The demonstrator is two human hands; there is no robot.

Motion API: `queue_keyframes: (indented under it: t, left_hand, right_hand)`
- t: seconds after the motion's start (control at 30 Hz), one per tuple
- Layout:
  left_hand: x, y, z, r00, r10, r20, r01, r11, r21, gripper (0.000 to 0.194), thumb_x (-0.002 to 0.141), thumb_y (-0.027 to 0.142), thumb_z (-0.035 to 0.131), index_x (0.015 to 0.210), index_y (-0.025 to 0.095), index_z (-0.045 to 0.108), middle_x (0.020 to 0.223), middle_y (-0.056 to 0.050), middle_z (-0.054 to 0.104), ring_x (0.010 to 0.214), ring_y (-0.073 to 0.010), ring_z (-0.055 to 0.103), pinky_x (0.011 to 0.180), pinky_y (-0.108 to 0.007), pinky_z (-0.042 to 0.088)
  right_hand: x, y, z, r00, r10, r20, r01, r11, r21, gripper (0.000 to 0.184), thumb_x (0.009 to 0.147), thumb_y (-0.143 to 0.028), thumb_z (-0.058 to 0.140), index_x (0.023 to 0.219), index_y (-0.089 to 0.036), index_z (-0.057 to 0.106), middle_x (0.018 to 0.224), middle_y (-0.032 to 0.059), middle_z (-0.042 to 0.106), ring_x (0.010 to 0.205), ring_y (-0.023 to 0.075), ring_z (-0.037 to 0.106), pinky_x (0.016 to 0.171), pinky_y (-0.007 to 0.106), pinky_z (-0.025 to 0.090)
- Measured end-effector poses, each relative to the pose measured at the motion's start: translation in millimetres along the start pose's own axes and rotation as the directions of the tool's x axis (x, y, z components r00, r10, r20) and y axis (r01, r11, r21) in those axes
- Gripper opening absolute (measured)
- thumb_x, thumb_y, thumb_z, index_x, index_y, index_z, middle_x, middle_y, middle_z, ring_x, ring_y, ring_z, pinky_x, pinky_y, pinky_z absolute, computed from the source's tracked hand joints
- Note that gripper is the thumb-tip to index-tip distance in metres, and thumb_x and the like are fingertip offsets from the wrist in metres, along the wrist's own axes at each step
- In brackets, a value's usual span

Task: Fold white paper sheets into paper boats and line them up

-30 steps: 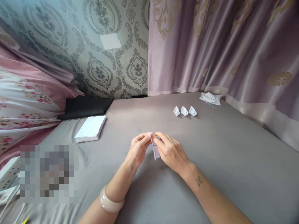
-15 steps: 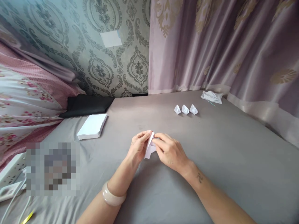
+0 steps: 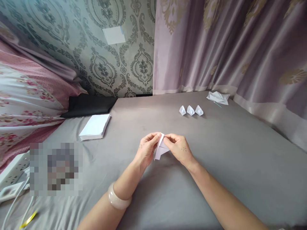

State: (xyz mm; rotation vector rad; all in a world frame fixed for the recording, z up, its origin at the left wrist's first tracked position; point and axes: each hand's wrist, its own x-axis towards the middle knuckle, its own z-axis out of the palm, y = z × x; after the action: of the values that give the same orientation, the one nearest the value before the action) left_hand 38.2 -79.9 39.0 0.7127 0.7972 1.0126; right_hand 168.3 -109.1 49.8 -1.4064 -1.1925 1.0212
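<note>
A partly folded sheet of white paper is held up in front of me, above the grey bed sheet. My left hand pinches its left edge, thumb on the near face and a bracelet on the forearm. On the other side, my right hand grips the upper right part between thumb and curled fingers. Creases and a flap show on the paper's face; some of it is hidden behind the fingers. Beyond my hands stand three small folded paper boats in a row.
A thick stack of white paper lies at the left, near a black folded cloth. Crumpled folded papers rest by the curtain. A white power strip with cables and a blurred patch are at the near left.
Both hands have shifted slightly right with the paper. My right hand has turned, its thumb now lying along the paper's face, where its fingers were bent over the edge before.
</note>
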Motion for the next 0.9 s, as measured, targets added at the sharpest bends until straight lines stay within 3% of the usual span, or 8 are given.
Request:
queue_keyframes:
  t: [0.1,0.27,0.37,0.53,0.67,0.77,0.9]
  left_hand:
    - [-0.5,1.1,0.4,0.999,-0.04,0.011,0.04,0.999,-0.001,0.031,0.064,0.037,0.083,0.08,0.013,0.07,0.07,-0.001,0.064,0.061,-0.0095,0.058,0.058,-0.022,0.043]
    - [1.1,2.9,-0.8,0.999,-0.042,-0.033,0.04,0.997,-0.061,0.03,0.064,0.037,0.083,0.076,0.014,0.068,0.065,0.0,0.063,0.057,-0.0092,0.056,0.055,-0.022,0.042]
    - [1.6,2.6,-1.0,0.999,-0.001,-0.042,-0.001,0.998,-0.066,0.03,0.065,0.038,0.082,0.074,0.014,0.067,0.063,0.001,0.06,0.057,-0.0088,0.055,0.056,-0.022,0.042]
    - [-0.1,-1.2,2.9,0.997,0.013,-0.081,-0.018,0.998,-0.065,0.032,0.066,0.041,0.08,0.074,0.015,0.064,0.059,0.004,0.055,0.053,-0.008,0.05,0.052,-0.022,0.039]
    - [-3.3,-4.0,7.8,0.987,0.07,-0.144,-0.076,0.996,-0.036,0.033,0.067,0.043,0.079,0.076,0.015,0.063,0.062,0.003,0.056,0.055,-0.0087,0.051,0.053,-0.022,0.039]
    - [-7.5,-5.2,11.6,0.975,0.154,-0.16,-0.152,0.988,0.028,0.031,0.071,0.043,0.077,0.076,0.016,0.063,0.067,0.002,0.059,0.058,-0.0085,0.052,0.056,-0.022,0.04]
    - [-11.4,-8.5,14.1,0.974,0.198,-0.106,-0.192,0.979,0.067,0.026,0.074,0.04,0.075,0.077,0.016,0.064,0.074,0.001,0.062,0.064,-0.0088,0.054,0.061,-0.021,0.041]
  right_hand:
    - [0.4,-1.2,-1.3,1.0,0.008,-0.005,-0.008,0.999,0.031,0.024,0.079,-0.035,0.061,0.087,-0.017,0.074,0.072,0.0014,0.071,0.067,0.0155,0.063,0.062,0.026,0.047]
    - [-3.6,-10.2,-1.9,0.987,0.018,0.161,-0.03,0.997,0.071,0.022,0.078,-0.03,0.062,0.094,-0.018,0.071,0.086,0.004,0.073,0.083,0.019,0.068,0.076,0.03,0.052]
    - [-4.1,-6.6,1.2,0.978,0.004,0.21,-0.017,0.998,0.058,0.022,0.075,-0.025,0.063,0.096,-0.018,0.068,0.088,0.003,0.072,0.084,0.0187,0.067,0.074,0.03,0.053]
    - [-2.2,8.1,6.5,0.985,-0.029,0.169,0.031,0.999,-0.007,0.017,0.078,-0.026,0.059,0.09,-0.018,0.067,0.078,0.0,0.07,0.074,0.0162,0.065,0.067,0.027,0.051]
    - [-5.7,3.8,5.9,0.987,-0.055,0.154,0.076,0.988,-0.132,0.013,0.078,-0.023,0.057,0.086,-0.02,0.066,0.076,-0.0018,0.069,0.07,0.0146,0.063,0.066,0.026,0.05]
    - [-7.4,-5.9,3.0,0.985,-0.077,0.153,0.089,0.994,-0.069,0.016,0.078,-0.023,0.057,0.092,-0.019,0.065,0.084,0.0017,0.071,0.077,0.0163,0.066,0.068,0.027,0.051]
    - [-4.5,-10.3,-0.3,0.996,-0.091,-0.014,0.092,0.995,0.042,0.023,0.081,-0.037,0.061,0.09,-0.016,0.065,0.089,0.0072,0.072,0.081,0.0185,0.067,0.071,0.028,0.052]
